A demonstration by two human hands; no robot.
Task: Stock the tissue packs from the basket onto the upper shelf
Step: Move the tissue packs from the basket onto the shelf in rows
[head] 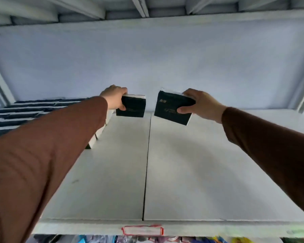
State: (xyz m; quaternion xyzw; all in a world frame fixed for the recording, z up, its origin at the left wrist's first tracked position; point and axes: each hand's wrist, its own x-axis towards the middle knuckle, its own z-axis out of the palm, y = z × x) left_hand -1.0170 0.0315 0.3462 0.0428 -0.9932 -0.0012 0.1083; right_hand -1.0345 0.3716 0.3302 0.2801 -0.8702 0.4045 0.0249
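Observation:
Both arms in brown sleeves reach deep over the white upper shelf point(191, 172). My left hand point(113, 97) grips a dark tissue pack with a white edge point(132, 106), held upright near the back of the shelf. My right hand point(200, 104) holds a second dark tissue pack point(170, 109), tilted, thumb on its front face. The two packs hang a short gap apart above the shelf seam. Several dark-and-white tissue packs point(25, 111) stand in rows at the shelf's left, partly hidden by my left arm. The basket is out of view.
The shelf's white back wall point(147, 58) rises behind the packs, and a higher shelf's underside point(147, 7) runs overhead. A red-edged label holder point(142, 230) sits on the front lip. Colourful goods point(165, 240) show on the shelf below.

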